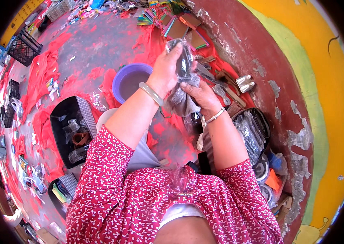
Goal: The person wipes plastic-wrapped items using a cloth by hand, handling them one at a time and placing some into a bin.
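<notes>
Clear plastic wraps the dark item I have raised in front of me: a small plastic packet (pixel 184 61), held upright near the middle of my view. My left hand (pixel 167 67) is closed around it from the nine o'clock side, fingers curled over its top. My right hand (pixel 199 94) sits just below, at about five o'clock from the packet, its fingers pinched shut on a grey cloth (pixel 179 101) that hangs down under the packet and touches it.

At nine o'clock from my hands, on the ground, stands a purple basin (pixel 120 79); I can see only a dull, empty-looking inside. Farther out at eight o'clock lies a black tray (pixel 58 134) holding several clear bags and a brownish piece. Near seven o'clock, a smaller black tray (pixel 54 195) holds flat yellow and green pieces. At four o'clock a dark bag (pixel 263 126) lies open, packed with shiny plastic-wrapped pieces. At two o'clock, small metal cups (pixel 245 83) rest on the red ledge (pixel 261 49).
</notes>
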`<state>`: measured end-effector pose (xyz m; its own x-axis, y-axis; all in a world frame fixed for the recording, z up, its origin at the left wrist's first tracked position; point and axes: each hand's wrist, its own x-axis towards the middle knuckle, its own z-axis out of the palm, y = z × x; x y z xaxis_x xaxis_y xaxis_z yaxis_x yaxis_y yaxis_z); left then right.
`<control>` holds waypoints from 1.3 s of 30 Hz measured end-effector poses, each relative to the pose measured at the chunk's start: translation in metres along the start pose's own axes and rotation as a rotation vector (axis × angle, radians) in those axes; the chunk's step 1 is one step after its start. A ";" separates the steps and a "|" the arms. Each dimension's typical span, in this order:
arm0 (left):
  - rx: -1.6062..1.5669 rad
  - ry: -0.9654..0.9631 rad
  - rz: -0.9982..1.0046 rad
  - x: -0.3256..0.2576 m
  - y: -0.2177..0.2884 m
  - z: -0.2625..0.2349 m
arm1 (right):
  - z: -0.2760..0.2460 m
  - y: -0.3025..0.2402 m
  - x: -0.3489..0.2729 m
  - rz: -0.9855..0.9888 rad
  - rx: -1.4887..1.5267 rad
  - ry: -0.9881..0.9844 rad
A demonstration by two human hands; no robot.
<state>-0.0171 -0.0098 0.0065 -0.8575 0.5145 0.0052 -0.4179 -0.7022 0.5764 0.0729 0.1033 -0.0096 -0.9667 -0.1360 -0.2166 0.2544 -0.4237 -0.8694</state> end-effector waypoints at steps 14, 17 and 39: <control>-0.063 0.082 0.166 0.019 0.057 -0.023 | -0.008 -0.005 -0.009 0.024 -0.610 -0.082; -0.121 0.237 0.191 0.019 0.067 -0.021 | -0.017 0.001 -0.008 -0.016 -0.601 -0.142; -0.085 -0.006 -0.034 0.007 0.013 -0.008 | -0.005 0.007 -0.009 -0.389 -0.307 0.224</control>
<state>-0.0311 -0.0190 0.0079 -0.8409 0.5411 -0.0082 -0.4706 -0.7236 0.5049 0.0833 0.1058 -0.0157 -0.9784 0.1875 0.0868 -0.1103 -0.1186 -0.9868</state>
